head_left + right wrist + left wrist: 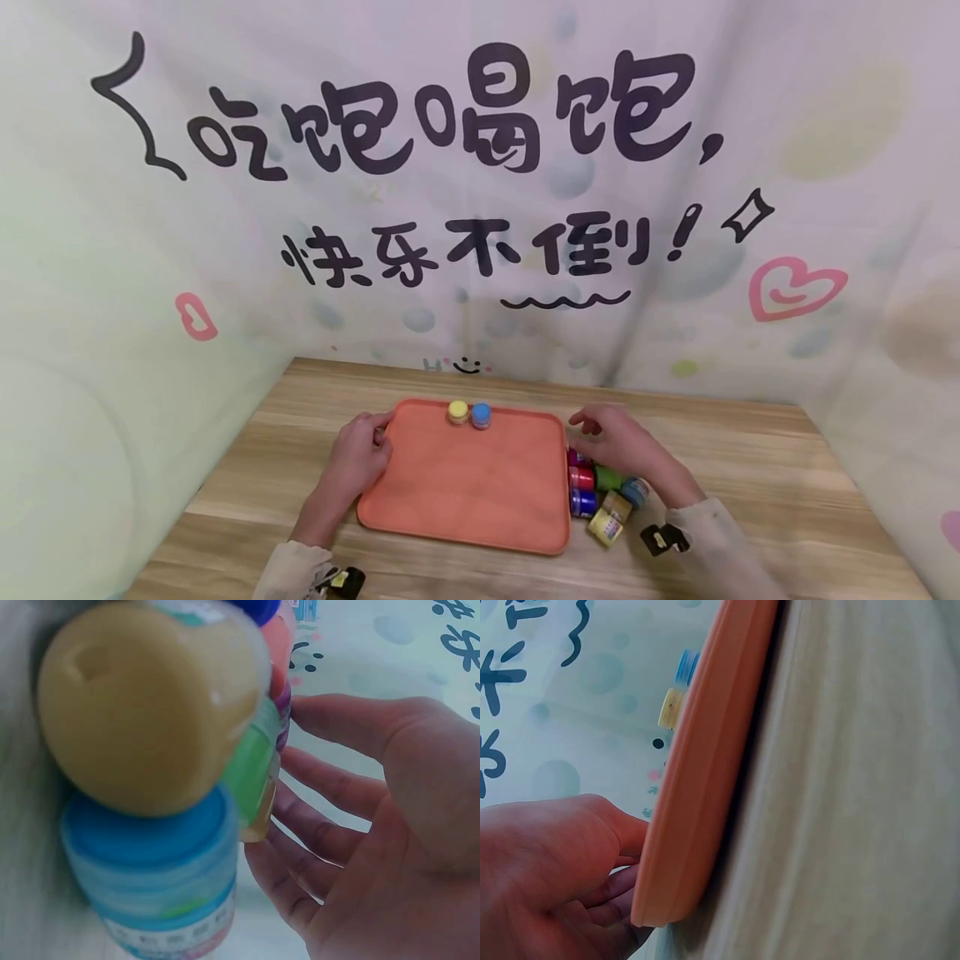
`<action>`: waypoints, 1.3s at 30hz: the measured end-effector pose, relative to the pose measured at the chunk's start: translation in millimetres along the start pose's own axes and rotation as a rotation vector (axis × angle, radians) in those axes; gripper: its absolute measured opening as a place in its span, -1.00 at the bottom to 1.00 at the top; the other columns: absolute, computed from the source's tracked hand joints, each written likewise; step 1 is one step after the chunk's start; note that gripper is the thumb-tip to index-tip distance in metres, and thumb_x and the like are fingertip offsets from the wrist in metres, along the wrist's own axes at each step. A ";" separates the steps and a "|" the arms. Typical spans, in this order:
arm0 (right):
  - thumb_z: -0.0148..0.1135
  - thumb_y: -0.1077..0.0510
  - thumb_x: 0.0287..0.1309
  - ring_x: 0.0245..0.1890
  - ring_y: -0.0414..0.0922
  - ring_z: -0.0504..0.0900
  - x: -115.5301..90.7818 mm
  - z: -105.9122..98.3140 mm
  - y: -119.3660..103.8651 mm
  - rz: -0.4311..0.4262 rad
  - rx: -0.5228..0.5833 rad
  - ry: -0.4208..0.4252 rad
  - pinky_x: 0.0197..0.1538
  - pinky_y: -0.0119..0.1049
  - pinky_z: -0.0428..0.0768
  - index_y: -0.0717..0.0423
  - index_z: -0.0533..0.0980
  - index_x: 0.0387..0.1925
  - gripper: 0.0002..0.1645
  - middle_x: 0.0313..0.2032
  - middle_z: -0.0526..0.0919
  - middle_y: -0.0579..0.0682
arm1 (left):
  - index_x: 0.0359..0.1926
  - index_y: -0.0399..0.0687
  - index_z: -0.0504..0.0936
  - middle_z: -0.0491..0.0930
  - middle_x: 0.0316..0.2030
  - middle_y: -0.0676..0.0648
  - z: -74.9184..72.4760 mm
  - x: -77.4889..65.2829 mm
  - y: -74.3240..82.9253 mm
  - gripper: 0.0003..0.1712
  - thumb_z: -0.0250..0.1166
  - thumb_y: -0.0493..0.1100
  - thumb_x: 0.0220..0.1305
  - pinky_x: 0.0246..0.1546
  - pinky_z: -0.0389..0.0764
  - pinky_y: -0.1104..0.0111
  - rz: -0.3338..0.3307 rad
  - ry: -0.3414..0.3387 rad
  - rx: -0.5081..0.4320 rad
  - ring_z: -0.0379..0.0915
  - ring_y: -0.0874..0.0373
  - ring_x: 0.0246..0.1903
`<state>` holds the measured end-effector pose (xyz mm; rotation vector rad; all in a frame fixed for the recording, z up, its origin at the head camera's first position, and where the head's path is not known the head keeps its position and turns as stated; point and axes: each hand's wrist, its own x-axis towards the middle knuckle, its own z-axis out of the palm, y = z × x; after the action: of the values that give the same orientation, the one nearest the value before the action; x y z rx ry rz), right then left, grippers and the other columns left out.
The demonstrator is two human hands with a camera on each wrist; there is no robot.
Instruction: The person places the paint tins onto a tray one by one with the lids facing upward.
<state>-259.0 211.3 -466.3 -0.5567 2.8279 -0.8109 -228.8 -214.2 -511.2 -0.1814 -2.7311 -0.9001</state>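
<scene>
Reaching over the wood-grained table, you wore pale sleeves with a dark device on each wrist. Nearest on your right lay a pale yellow jar and a tan jar; past them, dark blue, light blue, green and red jars clustered beside the orange tray. Your left hand had its fingers bent round the tray's left rim. Your right hand was loosely open and empty, thumb and fingers parted by the magenta jar; whether they touched it could not be told. At the tray's far edge stood two small jars, yellow and blue. Beyond the table hung a creased, spotted cloth backdrop bearing black lettering and pink hearts.
</scene>
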 end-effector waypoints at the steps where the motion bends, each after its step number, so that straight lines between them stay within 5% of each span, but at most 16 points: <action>1: 0.45 0.01 0.39 -0.13 -0.10 0.69 -1.0 0.1 0.8 -0.004 0.001 -0.005 -0.01 -0.04 0.74 0.19 0.71 0.08 -0.61 -0.13 0.76 0.01 | 0.21 -0.37 0.73 0.60 -0.34 -0.10 0.0 -0.1 0.3 -0.48 0.34 -0.45 0.18 -0.28 0.48 0.33 0.000 0.001 0.001 0.45 0.14 -0.36; 11: 0.40 -0.05 0.44 -0.19 -0.18 0.66 -10.2 1.3 2.6 0.051 0.040 -0.089 -0.03 -0.12 0.73 0.09 0.71 0.02 -0.66 -0.18 0.76 -0.08 | 0.24 -0.36 0.71 0.58 -0.33 -0.09 -0.5 -0.4 1.7 -0.49 0.31 -0.45 0.25 -0.29 0.46 0.34 -0.033 -0.023 -0.012 0.44 0.15 -0.35; 39: 0.40 0.03 0.43 -0.16 -0.16 0.67 -7.0 -0.6 6.3 -0.012 0.133 -0.107 -0.05 -0.17 0.70 0.17 0.71 0.04 -0.67 -0.16 0.77 -0.05 | 0.29 -0.34 0.69 0.61 -0.27 -0.11 -2.1 -0.5 4.3 -0.47 0.33 -0.44 0.28 -0.31 0.47 0.36 -0.075 -0.049 -0.007 0.46 0.13 -0.33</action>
<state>-254.7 219.3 -468.9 -0.5798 2.6536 -0.9337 -227.1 -212.0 -507.3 -0.1045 -2.7973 -0.9367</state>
